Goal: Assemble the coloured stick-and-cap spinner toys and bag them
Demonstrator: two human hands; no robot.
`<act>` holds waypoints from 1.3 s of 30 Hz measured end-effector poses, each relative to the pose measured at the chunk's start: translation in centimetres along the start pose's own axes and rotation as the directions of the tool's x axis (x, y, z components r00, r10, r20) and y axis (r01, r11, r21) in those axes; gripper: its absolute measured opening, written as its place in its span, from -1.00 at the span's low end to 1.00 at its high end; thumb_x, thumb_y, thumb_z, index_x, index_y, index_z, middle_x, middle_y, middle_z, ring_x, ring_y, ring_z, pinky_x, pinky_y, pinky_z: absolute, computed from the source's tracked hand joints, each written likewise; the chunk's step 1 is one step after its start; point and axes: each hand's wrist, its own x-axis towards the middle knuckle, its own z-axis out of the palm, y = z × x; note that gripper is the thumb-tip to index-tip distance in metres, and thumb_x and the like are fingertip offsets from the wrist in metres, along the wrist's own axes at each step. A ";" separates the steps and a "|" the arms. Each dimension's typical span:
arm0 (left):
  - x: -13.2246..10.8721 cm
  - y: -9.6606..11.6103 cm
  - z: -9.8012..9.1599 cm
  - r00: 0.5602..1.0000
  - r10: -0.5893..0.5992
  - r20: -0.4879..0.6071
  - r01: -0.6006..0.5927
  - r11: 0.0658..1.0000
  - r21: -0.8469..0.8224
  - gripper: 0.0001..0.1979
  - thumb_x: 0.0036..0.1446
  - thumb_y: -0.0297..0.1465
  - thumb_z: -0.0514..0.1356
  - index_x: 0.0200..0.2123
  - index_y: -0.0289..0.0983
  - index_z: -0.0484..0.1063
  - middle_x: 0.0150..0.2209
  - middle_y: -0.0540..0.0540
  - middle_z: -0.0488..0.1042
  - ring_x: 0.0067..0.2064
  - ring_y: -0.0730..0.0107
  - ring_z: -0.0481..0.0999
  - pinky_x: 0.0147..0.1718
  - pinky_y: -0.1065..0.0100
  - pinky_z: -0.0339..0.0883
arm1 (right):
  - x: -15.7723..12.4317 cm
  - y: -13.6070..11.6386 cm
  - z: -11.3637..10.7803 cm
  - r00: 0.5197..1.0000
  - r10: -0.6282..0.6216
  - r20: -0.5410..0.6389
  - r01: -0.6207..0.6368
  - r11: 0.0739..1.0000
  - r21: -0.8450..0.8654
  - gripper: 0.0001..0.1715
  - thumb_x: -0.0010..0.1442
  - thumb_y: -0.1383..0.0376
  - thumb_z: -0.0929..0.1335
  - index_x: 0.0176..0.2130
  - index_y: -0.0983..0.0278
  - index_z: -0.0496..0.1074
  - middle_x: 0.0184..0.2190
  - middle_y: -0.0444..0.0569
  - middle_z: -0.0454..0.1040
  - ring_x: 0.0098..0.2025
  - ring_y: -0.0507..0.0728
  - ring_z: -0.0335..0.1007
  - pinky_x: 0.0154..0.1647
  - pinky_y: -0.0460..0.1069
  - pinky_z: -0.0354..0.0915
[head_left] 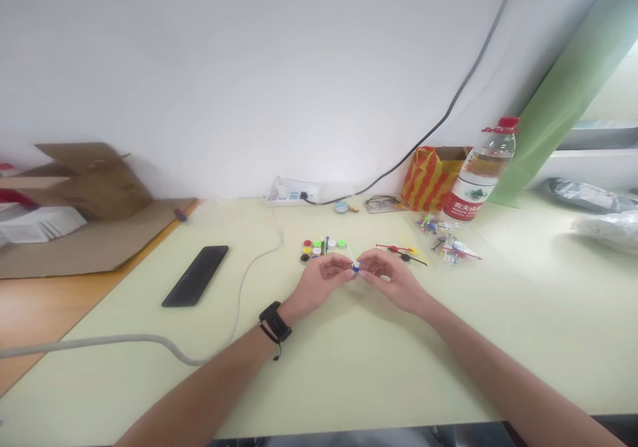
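Head view shows a pale green table (pixel 349 367) carrying the work, with both forearms reaching to its middle. Left hand (pixel 321 277) and right hand (pixel 391 275) meet fingertip to fingertip, both pinched shut on a small blue piece (pixel 355 268) with a white stick rising from it, held just above the table. Judgement: a fitting step is in hand; the next move calls for a steady pinch and fine alignment. A water bottle (pixel 481 171) stands behind right, a black phone (pixel 195 275) lies left, a grey cable (pixel 239 294) runs between. Coloured caps (pixel 321 246) sit just beyond the fingers, loose sticks (pixel 401 253) to the right; nothing blocks the hands.
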 end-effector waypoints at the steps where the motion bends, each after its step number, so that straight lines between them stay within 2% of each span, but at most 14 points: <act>1: 0.0 0.0 0.0 1.000 0.000 -0.005 -0.001 1.000 -0.006 -0.69 0.07 -0.28 0.45 -0.16 -0.32 0.58 -0.20 -0.14 0.61 -0.16 0.29 0.62 -0.03 0.19 0.54 | 0.0 0.0 0.0 1.000 0.000 -0.006 0.000 1.000 0.012 -0.64 0.29 0.12 0.39 0.05 0.16 0.40 -0.23 -0.04 0.49 -0.26 0.12 0.43 -0.21 0.05 0.40; 5: 0.1 0.1 0.0 0.999 -0.007 -0.040 0.005 0.999 -0.037 -0.68 0.05 -0.27 0.46 -0.18 -0.33 0.59 -0.22 -0.14 0.61 -0.18 0.28 0.63 -0.04 0.17 0.55 | -0.1 0.0 0.3 0.997 0.062 -0.046 -0.056 0.991 0.123 -0.18 0.27 0.09 0.42 0.37 0.07 0.05 -0.24 -0.11 0.45 -0.39 0.06 0.35 -0.30 0.02 0.37; 7: 0.1 0.2 0.0 0.998 -0.010 -0.064 0.008 0.999 -0.034 -0.68 0.03 -0.27 0.47 -0.20 -0.33 0.59 -0.23 -0.15 0.62 -0.19 0.28 0.63 -0.04 0.17 0.55 | 0.0 0.1 0.4 0.987 0.132 -0.089 -0.112 0.972 0.205 -0.16 0.23 0.03 0.44 0.35 0.05 0.08 -0.24 -0.13 0.45 -0.43 0.03 0.31 -0.36 -0.01 0.34; 9: 0.2 0.2 0.0 0.996 -0.003 -0.089 0.003 1.000 -0.010 -0.67 0.00 -0.26 0.48 -0.21 -0.32 0.59 -0.25 -0.14 0.63 -0.19 0.27 0.63 -0.04 0.17 0.55 | -0.1 0.1 0.3 0.972 0.232 -0.039 -0.214 0.938 0.272 -0.47 0.28 -0.09 0.35 0.07 0.16 0.42 -0.36 -0.13 0.45 -0.50 0.01 0.23 -0.47 -0.05 0.24; 10: 0.2 0.2 0.0 0.994 0.005 -0.106 -0.004 1.000 0.004 -0.67 -0.01 -0.26 0.49 -0.21 -0.31 0.59 -0.25 -0.14 0.63 -0.18 0.26 0.63 -0.04 0.17 0.55 | -0.1 0.0 0.1 0.960 0.277 0.034 -0.274 0.916 0.293 -0.45 0.32 -0.16 0.27 -0.19 0.23 0.51 -0.47 -0.12 0.41 -0.55 0.01 0.17 -0.52 -0.05 0.17; 12: 0.2 0.3 -0.1 0.991 0.020 -0.134 -0.016 1.000 0.025 -0.68 -0.02 -0.27 0.49 -0.22 -0.29 0.60 -0.24 -0.14 0.63 -0.17 0.26 0.63 -0.03 0.17 0.54 | -0.1 -0.3 -0.2 0.933 0.309 0.186 -0.354 0.880 0.315 -0.17 0.37 -0.22 0.10 -0.61 0.26 0.35 -0.67 -0.11 0.21 -0.61 0.01 0.05 -0.58 -0.03 0.05; 14: 0.2 0.3 -0.1 0.990 0.021 -0.139 -0.017 0.999 0.031 -0.68 -0.02 -0.27 0.49 -0.22 -0.29 0.60 -0.23 -0.14 0.63 -0.16 0.26 0.63 -0.03 0.17 0.54 | -0.1 -0.7 -0.5 0.940 0.274 0.204 -0.330 0.880 0.341 -0.14 0.37 -0.22 0.09 -0.70 0.24 0.22 -0.71 -0.12 0.11 -0.60 0.02 0.02 -0.57 -0.02 0.02; 18: 0.1 0.2 0.0 0.995 0.010 -0.099 -0.006 0.999 0.037 -0.68 0.00 -0.26 0.48 -0.21 -0.31 0.60 -0.22 -0.15 0.63 -0.16 0.26 0.63 -0.02 0.17 0.52 | 0.1 -1.0 -0.2 0.987 0.162 0.001 -0.154 0.933 0.324 -0.50 0.29 -0.10 0.35 -0.42 0.23 0.37 -0.53 -0.13 0.32 -0.51 0.03 0.15 -0.50 -0.03 0.12; 21: 0.1 0.1 0.0 0.998 0.008 -0.065 -0.005 0.999 0.039 -0.68 0.02 -0.26 0.47 -0.19 -0.31 0.60 -0.21 -0.15 0.63 -0.15 0.27 0.62 -0.02 0.18 0.52 | 0.2 -0.7 0.2 0.996 0.082 -0.042 -0.070 0.967 0.244 -0.65 0.22 0.01 0.46 -0.23 0.20 0.40 -0.36 -0.10 0.40 -0.39 0.06 0.27 -0.42 -0.04 0.22; 25: 0.1 0.1 -0.1 0.999 0.011 -0.030 -0.010 0.999 0.038 -0.69 0.05 -0.26 0.45 -0.18 -0.31 0.59 -0.20 -0.16 0.63 -0.16 0.28 0.62 -0.03 0.20 0.52 | 0.2 -0.1 0.6 0.999 0.050 -0.014 -0.048 0.990 0.136 -0.66 0.23 0.04 0.45 -0.11 0.18 0.42 -0.23 -0.04 0.46 -0.29 0.10 0.38 -0.34 0.00 0.35; 30: 0.1 0.1 -0.1 0.999 0.013 -0.036 -0.012 0.999 0.037 -0.69 0.05 -0.26 0.45 -0.18 -0.30 0.60 -0.20 -0.16 0.63 -0.15 0.26 0.62 -0.03 0.20 0.52 | 0.1 0.1 0.5 1.000 0.029 0.000 -0.029 0.999 0.045 -0.65 0.26 0.04 0.42 -0.05 0.16 0.44 -0.23 -0.03 0.49 -0.30 0.11 0.40 -0.30 0.03 0.39; 35: 0.1 0.2 0.0 0.997 -0.001 -0.073 0.002 1.000 0.013 -0.69 0.02 -0.27 0.47 -0.19 -0.30 0.61 -0.22 -0.14 0.63 -0.16 0.27 0.62 -0.03 0.18 0.52 | 0.0 0.3 0.6 0.997 0.064 -0.041 -0.059 0.991 0.120 -0.32 0.25 0.06 0.43 0.26 0.09 0.20 -0.24 -0.09 0.45 -0.40 0.06 0.32 -0.36 0.00 0.32; 37: 0.1 0.2 0.0 0.996 -0.008 -0.086 0.009 1.000 0.004 -0.69 0.01 -0.28 0.47 -0.20 -0.30 0.61 -0.22 -0.14 0.63 -0.16 0.27 0.62 -0.02 0.18 0.52 | 0.0 0.3 0.6 0.989 0.129 -0.068 -0.114 0.976 0.185 -0.33 0.23 0.04 0.44 0.23 0.10 0.23 -0.26 -0.12 0.44 -0.43 0.04 0.28 -0.41 -0.02 0.27; 39: 0.1 0.3 0.0 0.995 -0.007 -0.095 0.007 1.000 0.004 -0.69 0.01 -0.28 0.48 -0.20 -0.30 0.61 -0.22 -0.14 0.63 -0.15 0.27 0.62 0.00 0.18 0.51 | 0.0 0.2 0.5 0.980 0.195 -0.030 -0.184 0.958 0.220 -0.62 0.28 -0.02 0.39 -0.08 0.20 0.46 -0.39 -0.13 0.41 -0.48 0.03 0.22 -0.44 -0.03 0.20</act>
